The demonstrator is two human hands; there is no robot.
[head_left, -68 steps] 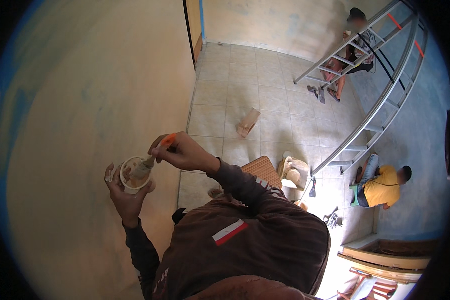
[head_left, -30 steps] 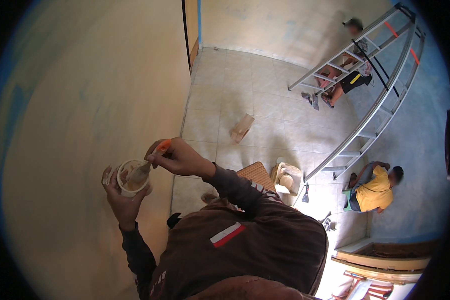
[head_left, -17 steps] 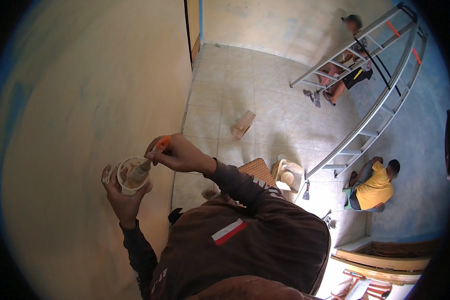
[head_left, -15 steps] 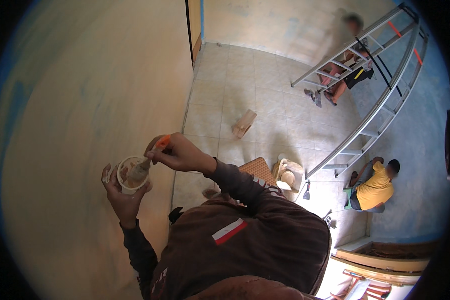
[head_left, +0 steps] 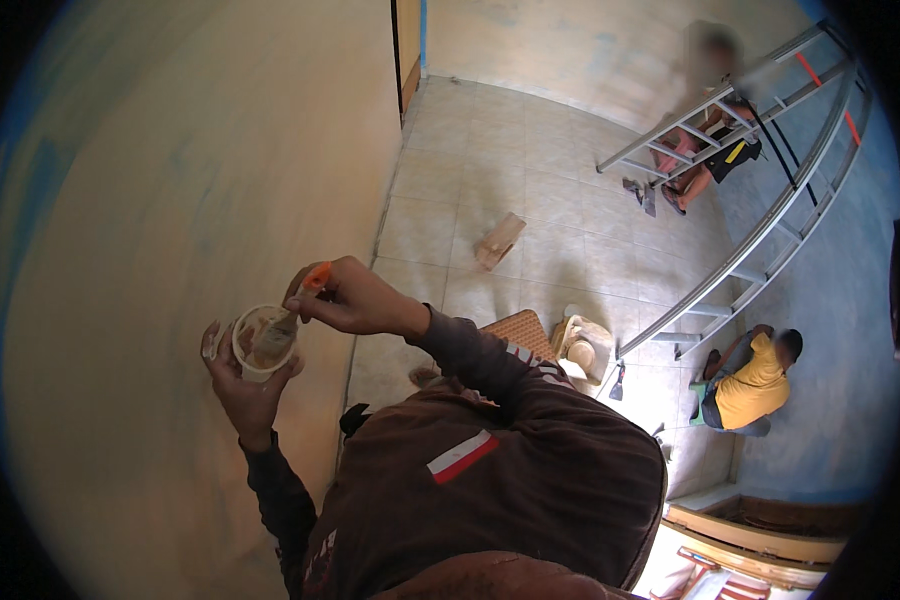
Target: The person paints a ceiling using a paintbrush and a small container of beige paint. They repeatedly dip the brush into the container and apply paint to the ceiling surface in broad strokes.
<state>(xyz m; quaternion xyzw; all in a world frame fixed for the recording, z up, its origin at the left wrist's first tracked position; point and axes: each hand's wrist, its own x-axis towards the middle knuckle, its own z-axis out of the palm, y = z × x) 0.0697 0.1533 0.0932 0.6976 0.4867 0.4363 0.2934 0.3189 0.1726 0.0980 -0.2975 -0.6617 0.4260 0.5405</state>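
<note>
My left hand [head_left: 247, 397] is wrapped round a white tub [head_left: 262, 370], thumb on one side and fingers on the other. Inside the tub is a pale beige paste or paint, smeared on the walls. A paintbrush [head_left: 284, 322] with an orange handle end dips its bristles into the tub. The handle is pinched by my right hand [head_left: 348, 298], just above and to the right of the rim. Both hands are close to the beige painted wall [head_left: 170, 250] on my left.
An aluminium ladder [head_left: 760, 250] leans at the right. One person [head_left: 715, 130] sits beyond it, another in a yellow shirt [head_left: 755, 385] sits lower right. On the tiled floor lie a cardboard-like block [head_left: 500, 242], a woven brown mat [head_left: 522, 335], a pale container [head_left: 582, 350] and a scraper [head_left: 618, 382].
The view has shifted slightly, so the room appears a little to the right. My right hand and the brush have tilted slightly; the brush stays in the tub.
</note>
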